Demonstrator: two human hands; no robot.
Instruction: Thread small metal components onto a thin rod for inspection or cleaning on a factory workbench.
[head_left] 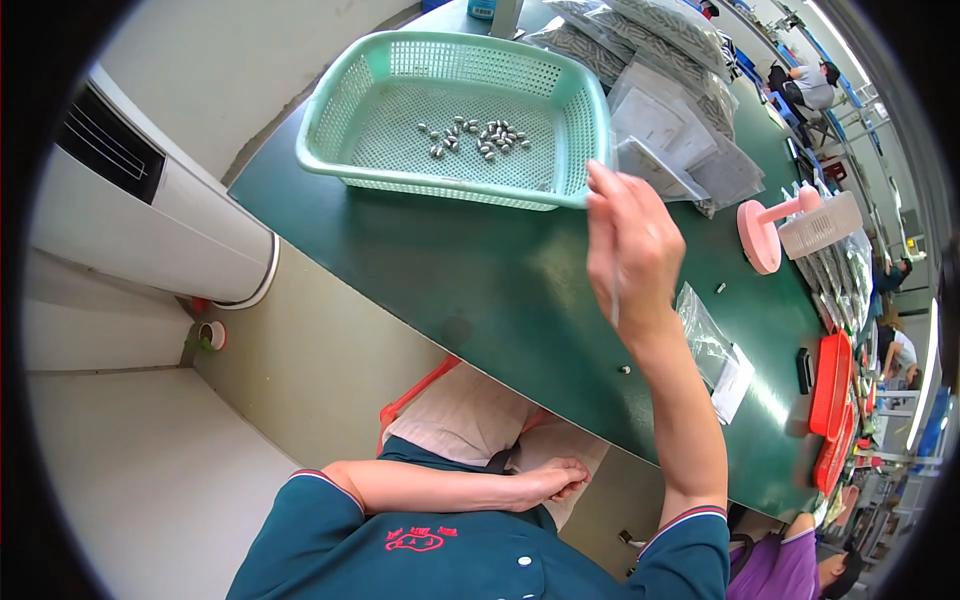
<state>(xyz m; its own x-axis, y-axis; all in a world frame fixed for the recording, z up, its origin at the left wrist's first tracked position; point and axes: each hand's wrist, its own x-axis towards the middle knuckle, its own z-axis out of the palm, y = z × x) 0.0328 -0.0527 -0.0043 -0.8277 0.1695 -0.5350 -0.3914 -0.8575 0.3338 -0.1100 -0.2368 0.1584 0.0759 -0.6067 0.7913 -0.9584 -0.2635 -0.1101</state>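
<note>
My right hand (637, 250) is raised over the green table, beside the near right corner of a mint-green plastic basket (450, 187). Its fingers are pressed together, and a thin pale strip shows along the palm; what it is I cannot make out. Several small, shiny, silver oval metal pieces (490, 140) lie loose on the basket's mesh floor. My left hand (553, 482) rests in my lap with its fingers curled in, hiding whatever may be inside. One small metal piece (625, 369) lies on the table near my right forearm, and another (720, 288) farther right.
Clear bags of grey metal parts (660, 40) are piled behind the basket, with flat plastic bags (665, 130) in front. To the right are a pink stand (760, 235), a clear bag (703, 330), a white paper slip (733, 384) and red trays (832, 385). A person in purple (780, 570) sits nearby.
</note>
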